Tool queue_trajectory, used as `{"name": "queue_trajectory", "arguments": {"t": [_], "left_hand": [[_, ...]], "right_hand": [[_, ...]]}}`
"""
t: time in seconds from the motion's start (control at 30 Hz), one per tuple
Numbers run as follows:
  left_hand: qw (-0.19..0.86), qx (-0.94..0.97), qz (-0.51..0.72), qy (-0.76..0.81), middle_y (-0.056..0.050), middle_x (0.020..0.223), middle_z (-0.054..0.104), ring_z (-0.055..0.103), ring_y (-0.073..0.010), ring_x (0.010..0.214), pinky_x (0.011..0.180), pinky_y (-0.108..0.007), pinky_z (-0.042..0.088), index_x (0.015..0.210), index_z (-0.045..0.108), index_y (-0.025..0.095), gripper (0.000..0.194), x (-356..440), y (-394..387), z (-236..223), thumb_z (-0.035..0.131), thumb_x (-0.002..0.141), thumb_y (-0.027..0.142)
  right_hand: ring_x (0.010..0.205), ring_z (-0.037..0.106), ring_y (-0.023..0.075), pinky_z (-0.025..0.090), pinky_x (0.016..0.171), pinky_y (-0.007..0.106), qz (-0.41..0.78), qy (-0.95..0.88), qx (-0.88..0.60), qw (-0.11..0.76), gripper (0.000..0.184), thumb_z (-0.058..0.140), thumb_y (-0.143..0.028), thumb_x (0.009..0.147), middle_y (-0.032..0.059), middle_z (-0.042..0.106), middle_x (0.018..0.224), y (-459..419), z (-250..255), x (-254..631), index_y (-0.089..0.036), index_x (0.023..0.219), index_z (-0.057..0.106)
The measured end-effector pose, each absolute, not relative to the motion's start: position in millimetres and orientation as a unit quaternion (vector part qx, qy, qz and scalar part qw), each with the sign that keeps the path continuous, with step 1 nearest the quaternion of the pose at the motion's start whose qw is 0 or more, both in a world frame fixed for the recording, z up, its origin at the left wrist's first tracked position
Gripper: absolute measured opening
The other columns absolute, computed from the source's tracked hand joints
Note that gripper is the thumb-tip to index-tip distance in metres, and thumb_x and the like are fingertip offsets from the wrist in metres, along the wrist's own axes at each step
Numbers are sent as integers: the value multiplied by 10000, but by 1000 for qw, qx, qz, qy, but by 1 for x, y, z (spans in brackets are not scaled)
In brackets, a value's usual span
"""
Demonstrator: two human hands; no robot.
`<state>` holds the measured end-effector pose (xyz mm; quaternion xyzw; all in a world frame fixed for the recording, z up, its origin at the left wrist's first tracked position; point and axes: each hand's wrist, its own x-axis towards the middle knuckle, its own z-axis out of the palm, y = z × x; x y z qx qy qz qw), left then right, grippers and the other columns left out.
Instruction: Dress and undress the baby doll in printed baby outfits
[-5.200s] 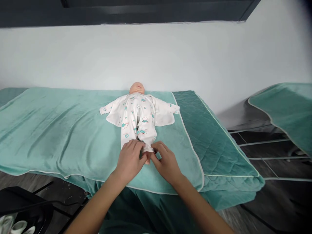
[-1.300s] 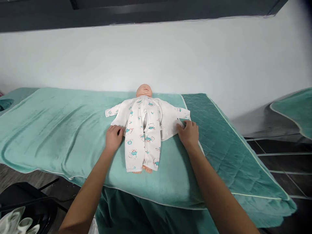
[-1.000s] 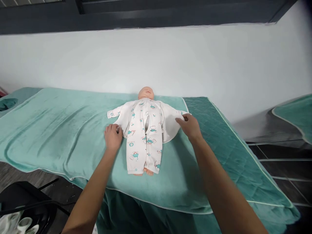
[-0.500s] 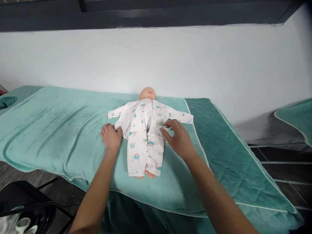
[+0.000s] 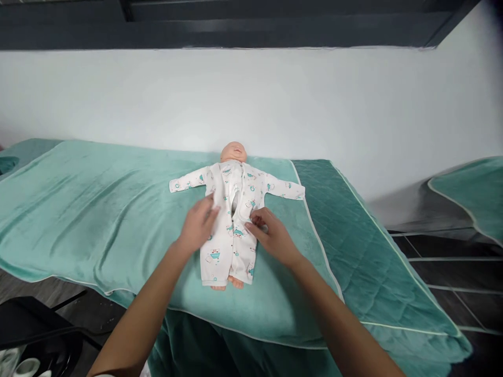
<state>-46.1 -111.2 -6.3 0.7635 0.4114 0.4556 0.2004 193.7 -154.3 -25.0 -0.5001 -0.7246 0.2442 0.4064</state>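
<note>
Feet nearest, the pink plastic baby doll lies near-to-far between the hands; right hand, thumb and forefinger parted, sits closer to the white printed fabric outfit's slit; left hand, grip unclear, blurs alongside; head far.

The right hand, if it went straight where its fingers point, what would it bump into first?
Probably the white baby outfit; the right hand is beside its front, maybe touching, but depth is unclear.
</note>
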Motion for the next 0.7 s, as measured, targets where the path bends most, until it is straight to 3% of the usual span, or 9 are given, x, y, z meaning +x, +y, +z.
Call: {"name": "queue_trajectory", "arguments": {"t": [0.07,0.17,0.37,0.57,0.7], "left_hand": [[133,841,376,366,-116,1391,610,509,-266,1377,1155,-488,418,938,596,200,173,-35,-121,-8,461,1000,287],[106,857,365,348,-106,1404,613,415,-249,1466,1231,-512,333,971,611,200,158,-30,-123,-15,463,1002,246],[268,687,494,460,-84,1339,661,607,-224,1267,1083,-423,474,1109,602,226,261,-28,-73,-8,417,1026,390],[350,699,445,437,-55,1241,698,635,-209,1168,1032,-341,463,1096,634,235,274,4,-19,29,452,1003,417],[378,668,484,421,-43,1163,718,649,-194,1110,978,-314,482,1060,671,235,234,13,10,40,493,974,361]], "right_hand": [[787,524,163,438,725,319,278,-717,-493,408,150,572,-381,970,10,553,874,-151,-24,199,-235,936,564],[800,553,158,453,752,317,273,-696,-501,436,180,552,-385,976,8,592,876,-138,-18,202,-231,889,587],[839,593,178,473,749,317,175,-615,-567,519,133,546,-349,923,34,626,922,-55,7,190,-221,916,582],[678,507,198,377,647,318,148,-604,-669,407,314,579,-485,877,53,596,735,24,22,176,-234,724,468],[612,476,188,329,594,305,164,-615,-674,376,283,620,-453,827,51,600,696,28,23,177,-242,716,466]]}}
